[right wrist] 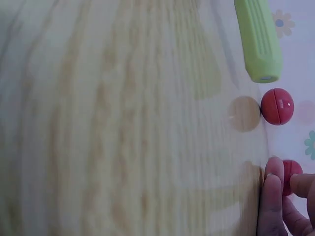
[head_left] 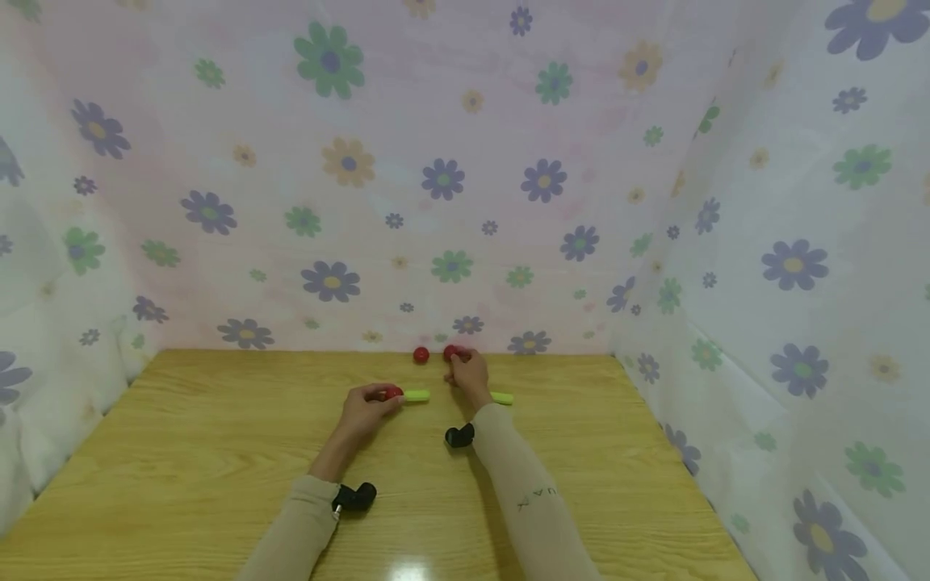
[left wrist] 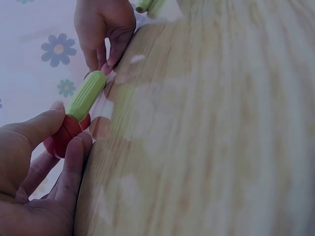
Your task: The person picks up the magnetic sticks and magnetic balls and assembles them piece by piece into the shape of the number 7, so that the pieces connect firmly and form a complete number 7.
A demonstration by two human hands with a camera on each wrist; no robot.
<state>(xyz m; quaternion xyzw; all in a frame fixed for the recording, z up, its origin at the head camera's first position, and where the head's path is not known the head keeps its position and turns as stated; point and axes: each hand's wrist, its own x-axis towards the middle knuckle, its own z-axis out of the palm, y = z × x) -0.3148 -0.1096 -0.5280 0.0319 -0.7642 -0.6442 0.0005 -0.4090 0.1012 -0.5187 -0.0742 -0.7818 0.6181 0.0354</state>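
Between thumb and fingers, my left hand (head_left: 365,410) holds a red ball (left wrist: 60,140) with a seam across it. A ribbed light green handle (left wrist: 87,96) extends from this ball toward the right. Farther back, my right hand (head_left: 469,378) pinches another seamed red ball (right wrist: 292,177) near the table's back edge; the fingers partly cover it. Just left of that hand, a third red ball (head_left: 421,355) sits alone on the table (head_left: 218,452). A second green handle (head_left: 503,399) lies beside the right wrist, part of it hidden behind the arm.
Behind the table's back edge hangs a flowered cloth (head_left: 392,242), and similar cloth (head_left: 792,323) stands along the right and left sides. Black wrist cameras (head_left: 356,497) stick out from both sleeves, close above the tabletop.
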